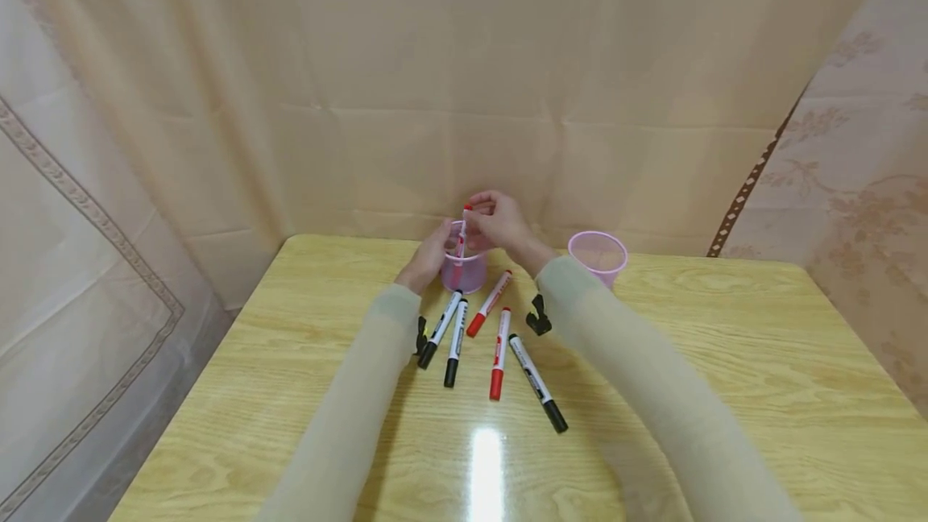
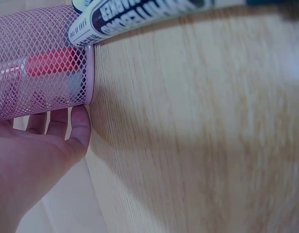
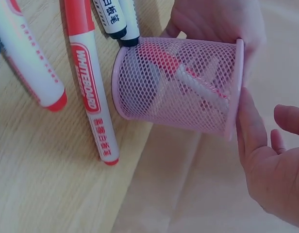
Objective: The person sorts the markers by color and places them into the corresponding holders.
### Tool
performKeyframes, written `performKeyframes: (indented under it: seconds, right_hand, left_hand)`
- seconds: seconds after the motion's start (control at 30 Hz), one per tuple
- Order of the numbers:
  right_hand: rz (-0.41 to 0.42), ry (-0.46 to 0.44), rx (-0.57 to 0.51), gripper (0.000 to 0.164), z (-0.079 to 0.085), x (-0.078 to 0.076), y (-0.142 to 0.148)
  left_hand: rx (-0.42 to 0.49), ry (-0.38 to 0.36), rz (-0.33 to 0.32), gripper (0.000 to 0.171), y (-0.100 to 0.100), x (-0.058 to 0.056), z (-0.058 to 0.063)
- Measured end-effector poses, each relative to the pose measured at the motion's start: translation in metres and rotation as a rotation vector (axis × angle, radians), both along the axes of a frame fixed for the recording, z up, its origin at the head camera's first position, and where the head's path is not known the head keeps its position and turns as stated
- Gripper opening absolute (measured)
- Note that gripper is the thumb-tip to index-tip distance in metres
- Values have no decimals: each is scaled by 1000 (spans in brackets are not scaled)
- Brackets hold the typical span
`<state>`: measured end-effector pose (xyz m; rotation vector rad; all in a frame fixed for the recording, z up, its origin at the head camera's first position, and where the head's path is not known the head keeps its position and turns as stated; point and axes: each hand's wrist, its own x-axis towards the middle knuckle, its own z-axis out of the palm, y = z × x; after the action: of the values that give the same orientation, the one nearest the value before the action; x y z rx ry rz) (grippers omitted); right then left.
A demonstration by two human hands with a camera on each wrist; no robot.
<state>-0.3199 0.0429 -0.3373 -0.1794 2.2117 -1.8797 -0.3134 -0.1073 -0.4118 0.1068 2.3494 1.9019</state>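
A pink mesh pen cup (image 1: 464, 274) stands near the table's back edge. My left hand (image 1: 428, 258) grips its side, and the left wrist view shows fingers curled against the mesh. One red whiteboard marker (image 1: 460, 246) leans inside the cup, red cap (image 3: 161, 57) downward, its other end above the rim. At that upper end my right hand (image 1: 502, 222) pinches the marker; the exact contact is partly hidden in the right wrist view. In front of the cup lie two red markers (image 1: 500, 354) and three black markers (image 1: 456, 343).
A second pink mesh cup (image 1: 598, 252) stands to the right, partly behind the right sleeve (image 1: 616, 337). Beige curtain (image 1: 449, 87) hangs right behind the wooden table (image 1: 290, 393). Black wrist pieces (image 1: 539, 316) sit under the sleeves, near the loose markers.
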Motion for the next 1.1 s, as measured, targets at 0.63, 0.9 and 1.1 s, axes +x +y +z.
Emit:
performKeyframes:
  seconds: [0.63,0.9,1.1]
  right_hand:
    - [379,102,399,30,27,37,21]
    - [503,98,853,52,12,61,38]
    - [495,-30,895,44,-2,66,47]
  left_hand:
    - [2,5,-14,53,-2,2,1]
    - [11,15,-19,54,-4,1,1]
    - [-6,11,-37,54,-3,1,2]
